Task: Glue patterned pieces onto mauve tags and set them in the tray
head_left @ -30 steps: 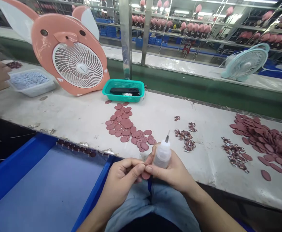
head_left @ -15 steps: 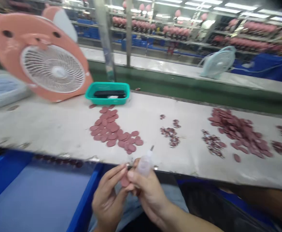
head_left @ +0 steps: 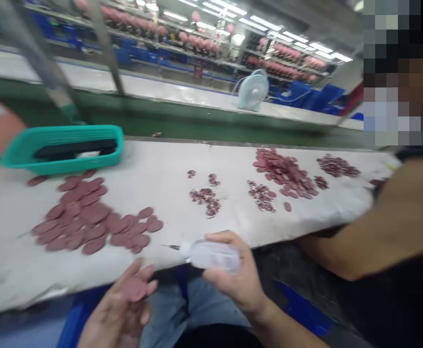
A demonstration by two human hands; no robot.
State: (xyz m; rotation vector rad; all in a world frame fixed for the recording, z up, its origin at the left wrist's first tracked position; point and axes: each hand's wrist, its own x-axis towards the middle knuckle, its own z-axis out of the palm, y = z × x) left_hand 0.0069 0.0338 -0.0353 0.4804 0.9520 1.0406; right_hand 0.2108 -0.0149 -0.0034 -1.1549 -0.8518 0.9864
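My right hand (head_left: 238,280) is wrapped round a small clear squeeze bottle (head_left: 211,254), tipped sideways with its thin metal nozzle pointing left. My left hand (head_left: 119,309) lies palm up below the bench edge with a maroon oval piece (head_left: 133,288) resting on its fingers, which are loosely spread. A heap of the same maroon ovals (head_left: 88,215) lies on the white bench just beyond my left hand. The picture is smeared by motion.
A teal basket (head_left: 30,150) with a dark object in it stands at the back left. Small dark-and-white bits (head_left: 206,195) and more oval piles (head_left: 284,171) lie further right. Another person's arm (head_left: 385,227) reaches in at the right. A pale fan (head_left: 253,89) stands on the far bench.
My view has swung right. My hands have come apart: the bottle went from upright to lying sideways, and the oval now rests on my opened left hand.
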